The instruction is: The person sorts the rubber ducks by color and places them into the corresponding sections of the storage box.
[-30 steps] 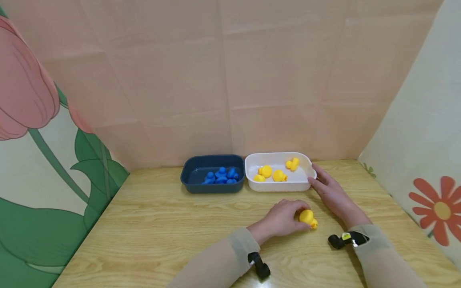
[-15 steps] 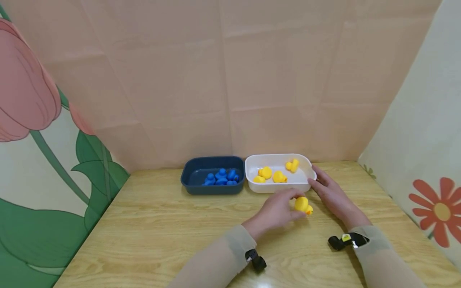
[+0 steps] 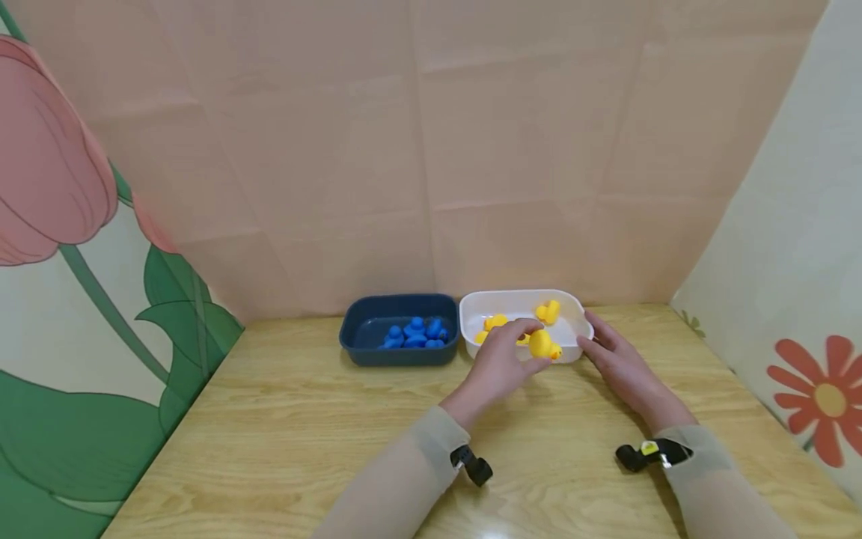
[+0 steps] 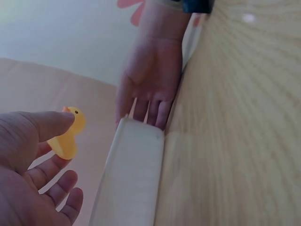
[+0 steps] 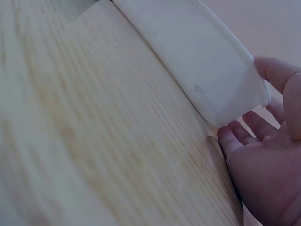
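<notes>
In the head view, my left hand (image 3: 494, 367) pinches a yellow rubber duck (image 3: 541, 344) between thumb and fingers, over the front rim of a white tray (image 3: 572, 326). The left wrist view shows this duck (image 4: 66, 143) raised beside the tray's rim, its orange beak by the thumb. At the tray's right end rests my right hand (image 3: 622, 367). Its extended fingers (image 5: 251, 125) touch the end wall, and the thumb lies at the rim. Several other yellow ducks (image 3: 551, 311) lie inside the tray, some partly hidden behind my left hand.
Left of the white tray, a dark blue tray (image 3: 367, 355) stands right beside it with several blue ducks (image 3: 414, 329) inside. Both trays sit at the back of a wooden table (image 3: 296, 419), close to a beige cloth backdrop (image 3: 337, 187). Printed flower panels flank the sides.
My left hand has lifted the yellow duck off the table and carried it back and leftward to the white tray. The right hand has stayed at the tray's end.
</notes>
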The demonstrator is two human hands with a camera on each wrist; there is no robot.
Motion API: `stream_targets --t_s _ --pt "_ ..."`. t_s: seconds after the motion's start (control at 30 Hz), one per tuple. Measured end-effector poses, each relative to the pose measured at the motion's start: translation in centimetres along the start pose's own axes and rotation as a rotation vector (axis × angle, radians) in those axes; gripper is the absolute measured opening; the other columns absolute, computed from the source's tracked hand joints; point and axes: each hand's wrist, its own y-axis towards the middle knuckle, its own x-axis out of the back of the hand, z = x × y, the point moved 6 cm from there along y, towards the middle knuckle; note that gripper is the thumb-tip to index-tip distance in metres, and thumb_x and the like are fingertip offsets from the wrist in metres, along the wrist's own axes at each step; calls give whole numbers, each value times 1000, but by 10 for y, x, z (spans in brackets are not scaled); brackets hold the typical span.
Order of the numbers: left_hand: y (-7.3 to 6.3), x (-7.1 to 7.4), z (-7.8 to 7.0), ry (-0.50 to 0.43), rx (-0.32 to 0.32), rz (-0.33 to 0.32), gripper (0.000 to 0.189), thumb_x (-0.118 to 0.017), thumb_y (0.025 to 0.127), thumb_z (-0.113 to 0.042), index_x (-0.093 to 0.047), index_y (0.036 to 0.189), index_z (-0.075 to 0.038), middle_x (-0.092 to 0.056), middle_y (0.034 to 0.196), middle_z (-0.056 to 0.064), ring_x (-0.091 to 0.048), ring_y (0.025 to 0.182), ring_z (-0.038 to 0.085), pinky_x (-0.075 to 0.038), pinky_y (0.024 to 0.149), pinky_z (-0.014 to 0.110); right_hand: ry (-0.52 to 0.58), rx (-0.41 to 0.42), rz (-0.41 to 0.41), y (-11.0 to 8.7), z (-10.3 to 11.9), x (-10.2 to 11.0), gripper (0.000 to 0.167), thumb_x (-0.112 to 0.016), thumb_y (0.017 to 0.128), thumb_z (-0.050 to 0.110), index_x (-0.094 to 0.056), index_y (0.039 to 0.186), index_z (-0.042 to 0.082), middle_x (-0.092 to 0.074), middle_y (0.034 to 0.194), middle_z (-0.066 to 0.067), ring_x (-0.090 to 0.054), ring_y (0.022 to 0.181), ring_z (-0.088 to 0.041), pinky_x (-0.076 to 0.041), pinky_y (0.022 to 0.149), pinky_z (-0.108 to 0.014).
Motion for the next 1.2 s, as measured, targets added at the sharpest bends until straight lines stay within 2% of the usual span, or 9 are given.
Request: stream_targets --t_s 0.13,0.3,0.43,0.6,0.87,1.2 --pt "7 9 5 -5 50 -78 52 -91 96 -29 -71 143 -25 -72 135 -11 -64 126 21 -51 109 34 17 -16 -1 0 -2 0 89 -58 113 54 -5 180 27 -2 184 -14 -6 167 -45 -15 129 -68" --pt "13 18 14 75 113 -168 53 -91 95 -33 -71 144 -26 -73 133 -8 -61 122 20 -44 108 40 44 -27 3 1 -5 0 86 -56 115 48 -3 179 28 0 184 -12 -4 168 -44 -14 130 -68" --pt "15 21 20 119 146 -210 52 -90 96 -36 -71 144 -27 -72 136 -9 -60 120 19 -41 109 42 20 -41 2 2 -7 1 89 -56 113 57 -2 179 31 1 185 -10 -3 168 -43 -13 130 -68" --pt "19 21 25 129 161 -218 52 -89 97 -37 -70 145 -27 -72 138 -8 -60 123 21 -40 111 42 -14 -31 -2 3 -6 2 93 -56 110 62 -3 179 32 0 185 -11 -4 168 -45 -13 129 -69" --pt "22 22 31 129 164 -232 53 -88 98 -36 -69 146 -24 -73 138 -6 -61 125 23 -36 118 46 33 -23 6 1 -4 0 93 -58 110 60 -3 179 31 2 185 -10 -1 168 -43 -12 130 -68" --pt "26 20 39 130 155 -237 56 -88 97 -33 -68 149 -22 -75 137 -2 -62 127 25 -34 123 47 40 -21 4 -1 0 0 91 -58 112 56 -4 180 28 -1 184 -12 -4 168 -43 -13 130 -67"
